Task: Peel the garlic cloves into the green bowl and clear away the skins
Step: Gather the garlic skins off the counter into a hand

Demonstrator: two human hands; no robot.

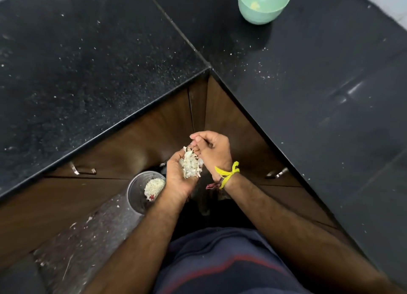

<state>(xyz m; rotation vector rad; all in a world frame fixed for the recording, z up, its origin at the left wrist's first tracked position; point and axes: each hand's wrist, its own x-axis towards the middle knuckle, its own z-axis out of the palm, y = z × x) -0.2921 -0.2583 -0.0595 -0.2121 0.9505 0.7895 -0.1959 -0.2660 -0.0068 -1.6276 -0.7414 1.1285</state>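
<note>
Papery skins [189, 164] heaped lengthwise in cupped left hand [179, 177] grip; right hand [212, 149] pinches them above bin [141, 191].

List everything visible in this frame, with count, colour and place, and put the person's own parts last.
green bowl: one, pale green, far on the right counter, a yellowish bit inside.
garlic skins: one handful, whitish, in the left palm.
steel bin: one, silver, on the floor below the left hand, with whitish skins inside.
countertop: L-shaped, black, speckled with pale flecks.
cabinet doors: brown wood, under the counter, with metal handles.
floor scraps: scattered, pale, lower left.
wrist thread: yellow, on the right wrist.
left hand: cupped palm up, holding skins.
right hand: fingers curled at the pile's top.
</note>
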